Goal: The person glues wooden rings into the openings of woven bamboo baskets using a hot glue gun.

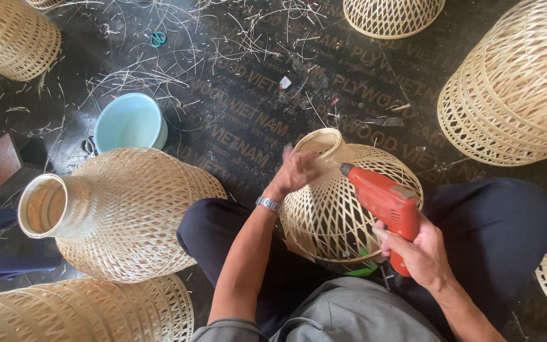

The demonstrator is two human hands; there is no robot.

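Sitting cross-legged on the dark plywood floor, the person is steadying a pale woven bamboo lampshade between the knees, the left hand clasping its narrow neck while the right hand is gripping a red power drill whose tip is touching that neck.

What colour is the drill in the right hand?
Orange-red drill, gripped by the right hand; head view.

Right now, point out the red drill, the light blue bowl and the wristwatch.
red drill [384, 201]: head view, on its red body.
light blue bowl [128, 123]: head view, on its inner wall.
wristwatch [267, 203]: head view, on the metal band at the left wrist.
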